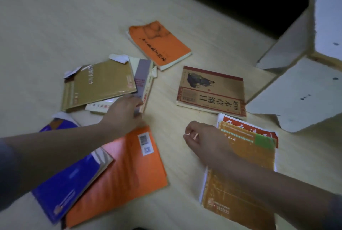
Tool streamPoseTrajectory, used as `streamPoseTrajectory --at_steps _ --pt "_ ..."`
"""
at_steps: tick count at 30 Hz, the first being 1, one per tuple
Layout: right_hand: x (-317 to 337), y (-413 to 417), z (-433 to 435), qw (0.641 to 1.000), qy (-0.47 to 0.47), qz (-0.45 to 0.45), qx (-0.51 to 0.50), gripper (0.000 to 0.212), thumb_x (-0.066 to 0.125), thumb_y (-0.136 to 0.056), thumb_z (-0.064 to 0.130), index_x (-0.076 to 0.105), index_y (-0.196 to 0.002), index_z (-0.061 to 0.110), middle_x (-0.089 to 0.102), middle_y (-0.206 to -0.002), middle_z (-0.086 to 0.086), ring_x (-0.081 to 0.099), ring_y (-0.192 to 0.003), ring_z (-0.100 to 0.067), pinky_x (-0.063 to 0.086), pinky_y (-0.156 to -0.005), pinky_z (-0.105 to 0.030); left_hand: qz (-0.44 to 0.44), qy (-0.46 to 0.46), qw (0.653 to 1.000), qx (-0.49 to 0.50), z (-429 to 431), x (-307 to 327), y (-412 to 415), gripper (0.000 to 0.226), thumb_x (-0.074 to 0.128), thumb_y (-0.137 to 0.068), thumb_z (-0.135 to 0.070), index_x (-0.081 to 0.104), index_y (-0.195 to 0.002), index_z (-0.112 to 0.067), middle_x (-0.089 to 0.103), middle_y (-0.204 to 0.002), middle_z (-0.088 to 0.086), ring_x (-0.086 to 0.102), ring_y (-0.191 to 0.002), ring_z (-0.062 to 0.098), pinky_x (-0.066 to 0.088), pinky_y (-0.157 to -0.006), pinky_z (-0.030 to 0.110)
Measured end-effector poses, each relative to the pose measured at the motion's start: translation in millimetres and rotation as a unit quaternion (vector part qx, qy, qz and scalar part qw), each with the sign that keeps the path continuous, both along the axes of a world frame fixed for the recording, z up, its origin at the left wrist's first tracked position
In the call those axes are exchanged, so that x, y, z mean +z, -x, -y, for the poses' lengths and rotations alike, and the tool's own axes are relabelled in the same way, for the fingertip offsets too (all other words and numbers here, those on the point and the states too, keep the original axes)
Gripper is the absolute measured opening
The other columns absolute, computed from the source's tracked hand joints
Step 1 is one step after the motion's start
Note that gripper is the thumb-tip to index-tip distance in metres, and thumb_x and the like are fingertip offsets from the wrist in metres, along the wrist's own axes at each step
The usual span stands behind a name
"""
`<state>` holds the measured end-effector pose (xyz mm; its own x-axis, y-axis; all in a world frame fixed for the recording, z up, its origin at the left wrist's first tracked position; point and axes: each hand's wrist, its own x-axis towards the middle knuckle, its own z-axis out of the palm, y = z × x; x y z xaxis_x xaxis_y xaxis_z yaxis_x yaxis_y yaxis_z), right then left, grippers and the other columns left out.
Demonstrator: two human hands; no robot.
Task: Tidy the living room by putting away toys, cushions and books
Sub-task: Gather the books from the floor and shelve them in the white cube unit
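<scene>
Several books lie scattered on a pale wooden surface (pixel 55 26). My left hand (pixel 123 113) reaches forward, its fingers at the near end of a grey and cream book (pixel 143 76), and I cannot tell whether they grip it. A tan book (pixel 98 85) lies partly over that one. Under my left forearm lie a blue book (pixel 68 179) and a large orange book (pixel 122 178). My right hand (pixel 203 140) hovers with fingers loosely curled and holds nothing, over the left edge of an ochre book (pixel 240 189). An orange book (pixel 161 42) and a red-bordered brown book (pixel 211 90) lie farther away.
A red and white book (pixel 259 131) pokes out from beneath the ochre one. White panels of a box or furniture piece (pixel 303 89) stand at the right, close to the brown book. Darkness fills the top right beyond the surface edge.
</scene>
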<state>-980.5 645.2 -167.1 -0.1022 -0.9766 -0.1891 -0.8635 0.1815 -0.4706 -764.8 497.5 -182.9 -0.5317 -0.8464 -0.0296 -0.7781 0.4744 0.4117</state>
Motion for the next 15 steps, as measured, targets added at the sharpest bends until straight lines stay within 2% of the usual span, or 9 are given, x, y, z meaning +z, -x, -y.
streamPoseTrajectory --at_steps 3,5,7,9,12,15 --pt "2 -9 28 0.998 0.002 -0.024 0.052 0.014 0.053 -0.093 0.036 0.059 -0.099 0.025 0.065 -0.093 0.011 0.059 -0.084 -0.012 0.04 -0.067 -0.027 0.037 0.017 0.999 0.036 22 -4 -24 0.039 0.069 -0.078 -0.018 0.063 -0.114 -0.006 0.058 -0.115 0.017 0.056 -0.104 0.038 0.045 -0.088 0.039" --pt "5 -19 45 0.996 0.005 -0.03 0.084 0.013 0.053 -0.093 0.035 0.059 -0.099 0.025 0.063 -0.093 0.011 0.059 -0.085 -0.012 0.036 -0.066 -0.027 0.093 -0.001 0.995 0.042 39 -4 -36 0.058 0.071 -0.08 -0.023 0.051 -0.132 -0.006 0.045 -0.137 0.019 0.045 -0.122 0.039 0.038 -0.101 0.041" --pt "8 -31 55 0.992 0.006 -0.028 0.12 0.013 0.053 -0.092 0.034 0.059 -0.1 0.026 0.063 -0.094 0.011 0.058 -0.084 -0.01 0.038 -0.066 -0.027 0.145 -0.027 0.987 0.056 61 -5 -50 0.068 0.069 -0.083 -0.026 0.038 -0.141 -0.009 0.03 -0.15 0.016 0.033 -0.134 0.036 0.032 -0.106 0.042" --pt "9 -44 59 0.988 -0.002 -0.015 0.154 0.015 0.052 -0.092 0.034 0.06 -0.102 0.026 0.062 -0.093 0.012 0.056 -0.081 -0.008 0.04 -0.068 -0.026 0.175 -0.035 0.982 0.056 80 -8 -63 0.067 0.07 -0.081 -0.027 0.039 -0.138 -0.011 0.037 -0.144 0.015 0.039 -0.129 0.034 0.039 -0.103 0.042" --pt "3 -62 57 0.981 -0.029 0.017 0.189 0.014 0.052 -0.091 0.034 0.061 -0.099 0.026 0.064 -0.093 0.011 0.057 -0.084 -0.009 0.042 -0.07 -0.026 0.158 -0.025 0.986 0.047 91 -13 -73 0.052 0.071 -0.078 -0.033 0.052 -0.119 -0.008 0.053 -0.114 0.01 0.054 -0.102 0.031 0.047 -0.077 0.037" --pt "-4 -79 59 0.977 -0.063 0.036 0.201 0.015 0.052 -0.092 0.033 0.062 -0.099 0.024 0.065 -0.096 0.009 0.058 -0.088 -0.011 0.039 -0.069 -0.025 0.157 -0.007 0.987 0.046 95 -13 -73 0.034 0.065 -0.083 -0.029 0.059 -0.109 -0.006 0.057 -0.108 0.009 0.057 -0.1 0.031 0.045 -0.073 0.036"
